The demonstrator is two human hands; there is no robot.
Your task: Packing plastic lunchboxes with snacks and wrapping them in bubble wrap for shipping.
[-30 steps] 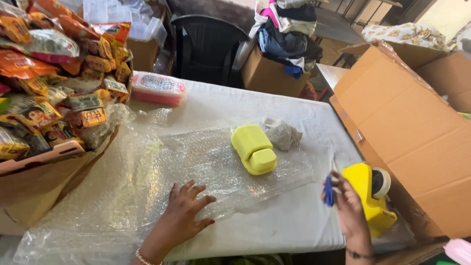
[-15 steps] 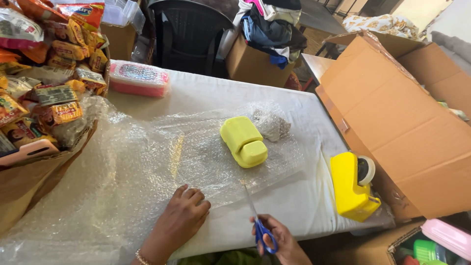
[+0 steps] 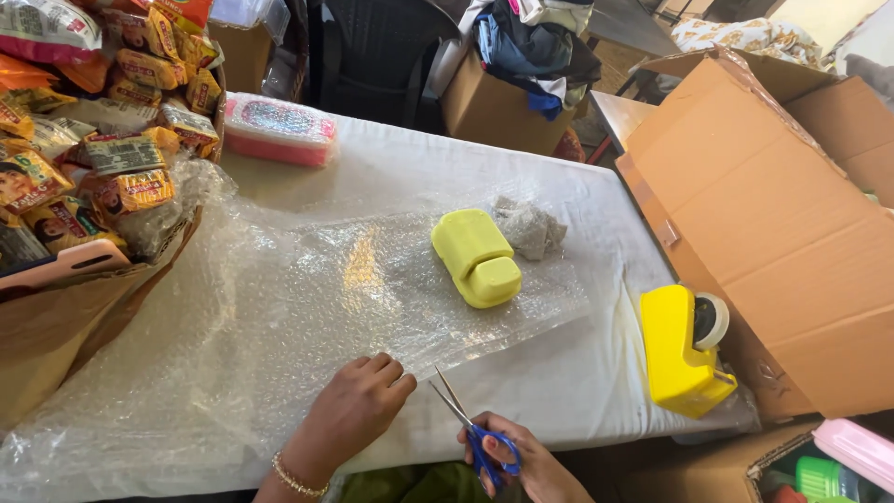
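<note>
Our left hand (image 3: 358,410) lies flat on the bubble wrap (image 3: 279,317) near the front edge of the desk (image 3: 577,373). Its fingers (image 3: 386,368) are bent a bit & press the wrap down; they hold nothing. Our right hand (image 3: 526,461) is at the front edge too, just right of the left one. Its fingers are closed round the blue handles of the scissors (image 3: 470,428). The blades are open in a thin V & point up to the wrap's front edge, right by the left hand.

The wrap is big & see-thru. It covers most of the desk's left side & middle. On it, near the middle of the desk, sits a yellow box (image 3: 477,256). A gray crumpled wad (image 3: 531,228) touches the box's far right side.

A yellow tape holder (image 3: 684,349) stands at the right edge, well apart from the hands. A big cardboard box (image 3: 773,214) leans just past that edge. A pink box (image 3: 277,129) sits by the back edge. A cardboard box w/ snack packs (image 3: 102,140) is at the left edge.
</note>
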